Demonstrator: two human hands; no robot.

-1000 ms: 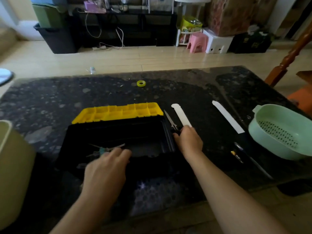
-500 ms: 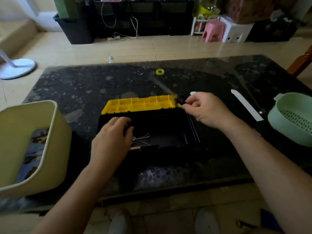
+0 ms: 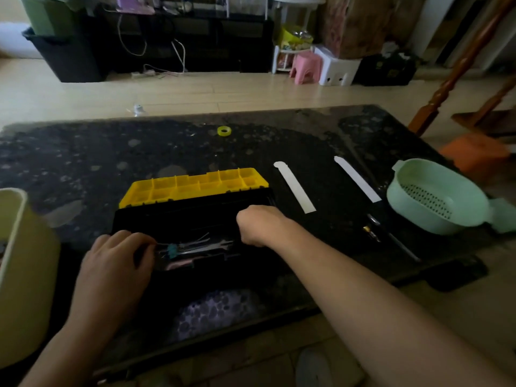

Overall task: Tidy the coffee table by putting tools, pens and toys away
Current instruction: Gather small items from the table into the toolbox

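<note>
An open black toolbox (image 3: 195,213) with a yellow compartment lid (image 3: 195,185) stands on the dark stone coffee table (image 3: 83,152). Several metal tools (image 3: 195,247) lie inside it. My left hand (image 3: 117,261) grips the box's front left rim, fingers curled over the edge. My right hand (image 3: 259,227) reaches down into the right half of the box, knuckles up; its fingers and whatever they hold are hidden. Two white strips (image 3: 296,188) (image 3: 357,178) lie on the table to the right of the box. A small yellow tape roll (image 3: 224,131) sits farther back.
A pale green colander (image 3: 435,202) stands at the table's right edge, with a small gold-tipped tool (image 3: 372,233) and a long dark one (image 3: 402,247) beside it. A cream bin (image 3: 22,275) rises at the near left. An orange stool (image 3: 474,155) is beyond the right edge.
My right hand picked up the scissors beside the white strip, carried them over the toolbox and has now dropped into it. My left hand stayed on the box's front rim.
</note>
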